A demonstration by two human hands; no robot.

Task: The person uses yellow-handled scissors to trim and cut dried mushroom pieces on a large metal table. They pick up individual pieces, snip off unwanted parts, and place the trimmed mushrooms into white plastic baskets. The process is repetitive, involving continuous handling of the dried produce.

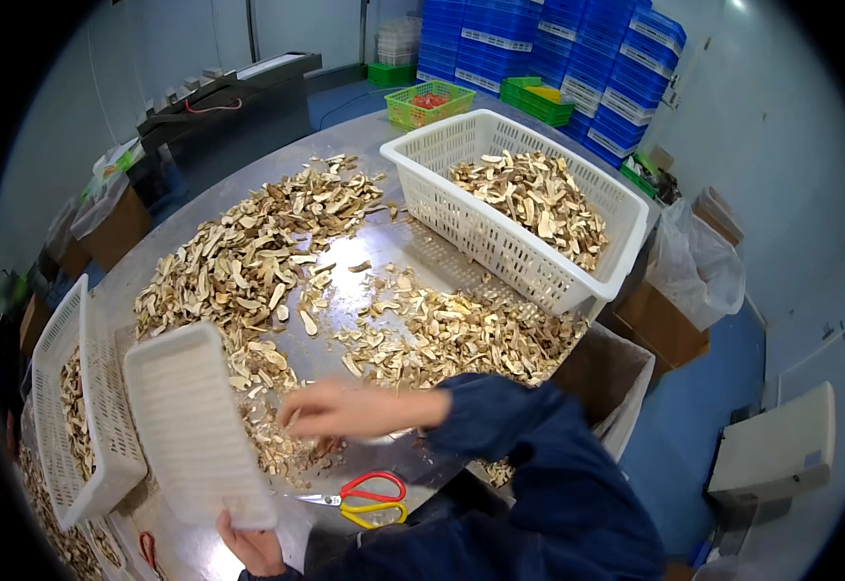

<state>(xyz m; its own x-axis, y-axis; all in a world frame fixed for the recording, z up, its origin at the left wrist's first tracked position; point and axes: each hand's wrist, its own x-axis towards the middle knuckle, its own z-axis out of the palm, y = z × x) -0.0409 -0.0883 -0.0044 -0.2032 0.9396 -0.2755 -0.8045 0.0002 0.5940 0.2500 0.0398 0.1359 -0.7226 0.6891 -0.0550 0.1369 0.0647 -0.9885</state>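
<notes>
My left hand [254,550] grips the near edge of a shallow white plastic tray [186,428] with a ribbed surface, holding it tilted up from the table. To the tray's right, my right hand [346,412] is blurred; its fingers are apart and nothing shows in them. Small bits and slices of dried mushroom [277,439] lie under and beside it. A large heap of sliced dried mushrooms [248,254] spreads beyond the tray. Another spread of smaller slices [459,334] lies beyond my right forearm. Scissors with red and yellow handles [364,499] lie near the table's front edge.
A white slotted basket [509,247] of mushroom slices stands at the back right; another slotted basket [107,436] is left of the tray. Red-handled scissors [148,550] lie at lower left. A lined bin [622,378] stands right of the metal table [328,312]. Blue crates [495,43] are stacked behind.
</notes>
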